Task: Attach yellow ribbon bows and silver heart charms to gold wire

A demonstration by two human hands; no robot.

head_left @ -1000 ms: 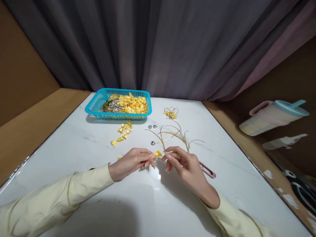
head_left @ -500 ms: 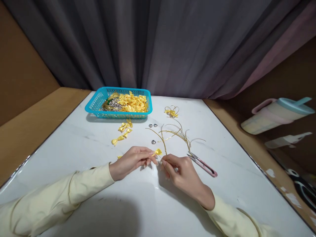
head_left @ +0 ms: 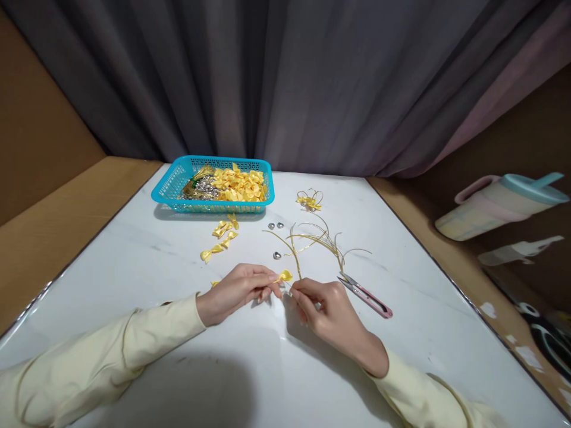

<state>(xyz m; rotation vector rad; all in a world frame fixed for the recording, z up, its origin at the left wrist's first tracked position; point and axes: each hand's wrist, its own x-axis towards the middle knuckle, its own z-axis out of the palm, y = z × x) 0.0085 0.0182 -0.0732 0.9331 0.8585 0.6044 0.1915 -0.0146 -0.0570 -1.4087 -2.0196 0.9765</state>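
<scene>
Between our two hands sits one small yellow bow point(head_left: 285, 275), pinched at its end by the left hand point(head_left: 241, 291).
We judge this bow very light and soft, with a satin-like face, perhaps slippery; it may crush easily, so we would take it by the narrow middle and press only little. Our left hand has thumb and fingers closed on it, the wrist almost level. Our right hand point(head_left: 328, 306) has thumb and forefinger closed together, on what seems a thin strand point(head_left: 288, 284) near the bow; the other fingers curl below. Just beyond this right hand lie gold wires point(head_left: 297, 261), probably springy, and to its right, pink-handled snips point(head_left: 366, 295).
</scene>
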